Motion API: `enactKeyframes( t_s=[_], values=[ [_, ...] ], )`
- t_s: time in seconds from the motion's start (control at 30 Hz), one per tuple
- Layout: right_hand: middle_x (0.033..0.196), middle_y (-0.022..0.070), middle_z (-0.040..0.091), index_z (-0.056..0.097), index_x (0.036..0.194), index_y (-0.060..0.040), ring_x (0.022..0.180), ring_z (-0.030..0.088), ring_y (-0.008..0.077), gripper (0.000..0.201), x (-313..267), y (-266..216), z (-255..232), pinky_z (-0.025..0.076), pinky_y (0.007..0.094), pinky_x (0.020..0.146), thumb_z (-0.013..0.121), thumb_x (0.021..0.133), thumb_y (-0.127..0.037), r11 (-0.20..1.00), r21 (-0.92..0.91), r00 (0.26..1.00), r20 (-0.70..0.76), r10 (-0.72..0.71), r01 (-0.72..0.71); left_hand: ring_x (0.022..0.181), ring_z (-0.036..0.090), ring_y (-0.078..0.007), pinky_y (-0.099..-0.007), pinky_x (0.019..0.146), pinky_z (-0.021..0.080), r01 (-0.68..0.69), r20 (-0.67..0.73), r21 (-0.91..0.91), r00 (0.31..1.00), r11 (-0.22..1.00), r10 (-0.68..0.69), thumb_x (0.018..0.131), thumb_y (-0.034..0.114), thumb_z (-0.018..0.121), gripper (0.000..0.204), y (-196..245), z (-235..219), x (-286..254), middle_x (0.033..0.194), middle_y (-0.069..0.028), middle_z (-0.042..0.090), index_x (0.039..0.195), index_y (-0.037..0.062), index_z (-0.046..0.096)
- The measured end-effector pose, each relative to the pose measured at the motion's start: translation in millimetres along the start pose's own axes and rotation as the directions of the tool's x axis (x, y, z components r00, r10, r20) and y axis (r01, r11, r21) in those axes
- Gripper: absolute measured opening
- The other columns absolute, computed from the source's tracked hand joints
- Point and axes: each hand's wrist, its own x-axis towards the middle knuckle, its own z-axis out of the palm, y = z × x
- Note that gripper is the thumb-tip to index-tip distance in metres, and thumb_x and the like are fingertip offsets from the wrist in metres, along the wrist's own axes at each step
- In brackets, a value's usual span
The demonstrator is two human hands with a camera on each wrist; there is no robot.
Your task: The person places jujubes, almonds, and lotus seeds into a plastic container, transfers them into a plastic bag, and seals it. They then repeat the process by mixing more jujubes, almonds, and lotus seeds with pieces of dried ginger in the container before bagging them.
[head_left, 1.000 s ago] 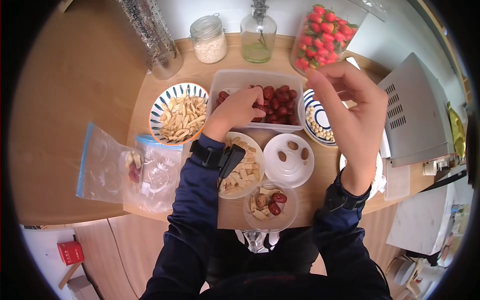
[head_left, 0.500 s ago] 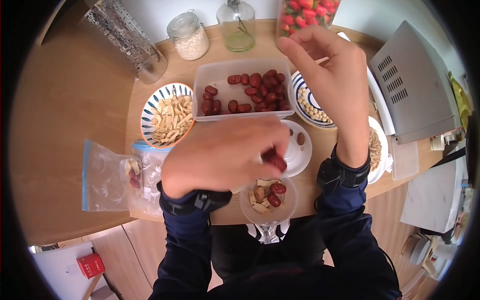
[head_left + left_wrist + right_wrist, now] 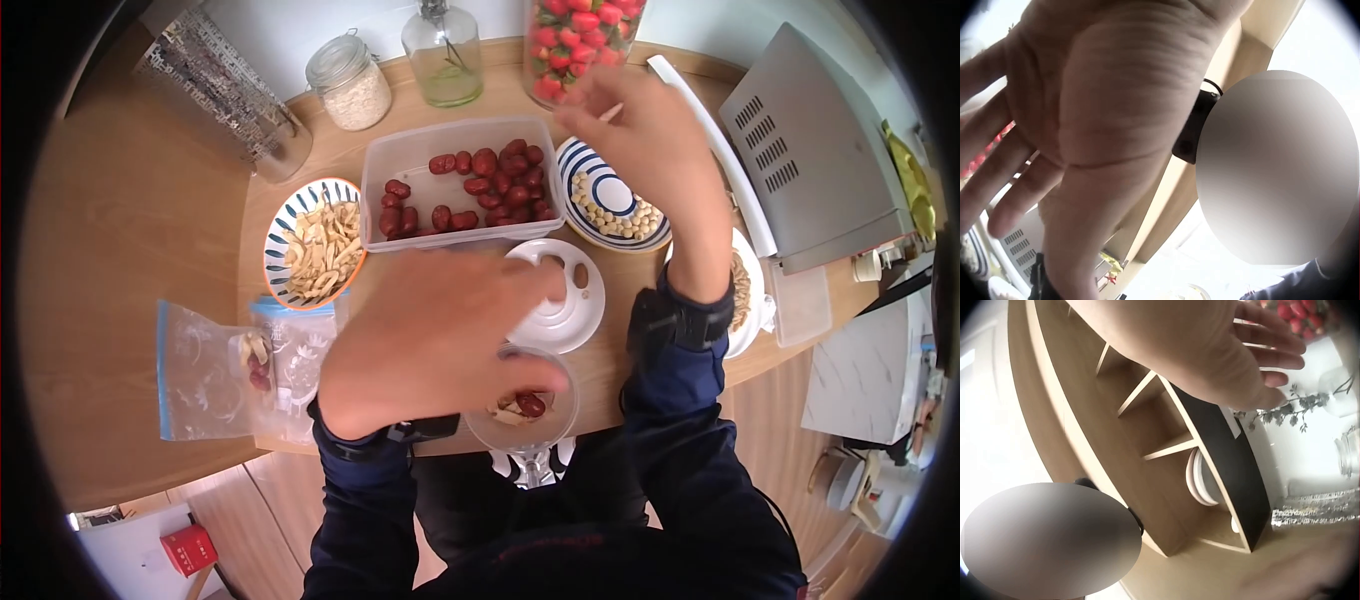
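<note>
My left hand [image 3: 440, 330] is spread low over the table, blurred, its thumb across a clear round cup [image 3: 572, 415]. Inside that cup lie a red date [image 3: 531, 403] and pale dried slices [image 3: 508, 412]. Nothing shows between the left fingers [image 3: 1029, 187], which look extended in the left wrist view. Raised at the right, my right hand [image 3: 650, 125] has loosely bent fingers and holds nothing. More red dates [image 3: 505, 190] fill part of a translucent box [image 3: 400, 150] ahead. A white saucer [image 3: 555, 325] with a few brown nuts is partly covered by the left hand.
A bowl [image 3: 275, 240] of pale dried strips stands left, with zip bags [image 3: 205, 370] nearer. Right of the box sit a blue-ringed plate [image 3: 645, 165] of cream kernels and a white plate [image 3: 748, 335]. Jars, a glass vase [image 3: 443, 75] and a grey appliance [image 3: 820, 150] line the back.
My left hand left the date box with dates, passed over the saucer to the cup, and its fingers have opened. The right hand stays raised, turned slightly. The head view has shifted.
</note>
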Motion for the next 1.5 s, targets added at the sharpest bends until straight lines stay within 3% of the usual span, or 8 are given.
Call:
enactKeyframes(
  t_s=[0.17,0.4,0.63,0.87,1.0,1.1,1.3,1.5],
  values=[
    [0.097,0.0195,0.071,0.069,0.108,-0.0052,0.092,0.069,0.0375,0.041,3,74,41,0.055,0.0444,0.078,0.079,0.073,-0.023,0.99,-0.141,0.973,0.232,0.008,0.026,0.078,0.069,-0.0137,-0.0278,0.063,0.049,0.164,-0.291,-0.1,0.938,0.981,-0.187,0.075,0.016,0.086,0.029,-7,-13,4,0.09,-0.0036,0.073,0.098,0.0073,0.07],
    [0.102,0.0192,0.071,0.07,0.104,-0.0069,0.101,0.067,0.0368,0.042,21,85,87,0.053,0.0423,0.085,0.077,0.064,-0.015,0.968,-0.251,0.875,0.462,0.145,-0.028,0.062,0.062,-0.0062,-0.0216,0.054,0.042,0.127,-0.461,-0.192,0.863,0.973,-0.204,0.083,0.009,0.08,0.011,-18,-16,7,0.074,-0.0003,0.071,0.089,0.0042,0.072],
    [0.08,0.0177,0.07,0.066,0.085,-0.0018,0.075,0.07,0.0326,0.024,23,84,96,0.054,0.0403,0.066,0.075,0.064,-0.01,0.969,-0.246,0.885,0.449,0.12,-0.007,0.058,0.057,-0.0043,-0.0212,0.053,0.04,0.131,-0.451,-0.239,0.863,0.962,-0.229,0.084,0.011,0.08,0.012,-24,-15,8,0.07,-0.0003,0.069,0.087,0.0036,0.072],
    [0.086,0.0244,0.068,0.07,0.085,-0.0001,0.086,0.068,0.0401,0.021,22,77,79,0.055,0.0436,0.074,0.072,0.069,-0.014,0.974,-0.195,0.867,0.459,0.195,-0.116,0.057,0.056,-0.0052,-0.0221,0.053,0.04,0.102,-0.475,-0.236,0.855,0.966,-0.206,0.084,0.013,0.081,0.014,-28,-13,8,0.068,-0.0014,0.068,0.086,0.0031,0.071],
    [0.08,0.0163,0.065,0.063,0.09,-0.0015,0.076,0.066,0.033,0.022,12,46,23,0.052,0.04,0.067,0.072,0.07,-0.005,0.999,-0.029,0.933,0.358,-0.019,0.032,0.057,0.057,-0.0056,-0.0223,0.053,0.04,0.106,-0.473,-0.233,0.856,0.967,-0.208,0.084,0.015,0.081,0.015,-28,-16,6,0.068,-0.0018,0.068,0.085,0.0032,0.071],
    [0.09,0.0042,0.063,0.061,0.091,-0.0006,0.077,0.063,0.015,0.022,-21,-18,-17,0.051,0.0296,0.067,0.066,0.071,0.007,0.963,0.209,0.875,0.418,-0.246,0.171,0.059,0.058,-0.0057,-0.0221,0.053,0.04,0.1,-0.467,-0.24,0.86,0.966,-0.205,0.084,0.016,0.081,0.016,-30,-16,6,0.069,-0.0016,0.069,0.086,0.0033,0.072],
    [0.093,0.0081,0.057,0.059,0.094,-0.0048,0.073,0.064,0.0256,0.022,-55,-61,-32,0.051,0.0354,0.059,0.068,0.074,0.0,0.762,0.47,0.495,0.58,-0.647,0.446,0.061,0.058,-0.0048,-0.0214,0.054,0.041,0.069,-0.489,-0.289,0.847,0.955,-0.209,0.084,0.015,0.081,0.015,-27,-22,0,0.071,0.0002,0.069,0.086,0.0035,0.072],
    [0.094,0.0067,0.05,0.057,0.097,-0.0056,0.068,0.057,0.0248,0.025,-73,-78,-33,0.047,0.0383,0.055,0.07,0.076,-0.007,0.678,0.51,0.291,0.641,-0.71,0.529,0.062,0.057,-0.0033,-0.0208,0.055,0.04,0.078,-0.49,-0.284,0.845,0.956,-0.214,0.084,0.016,0.081,0.013,-30,-23,0,0.071,0.0022,0.068,0.085,0.0054,0.073]
  ],
)
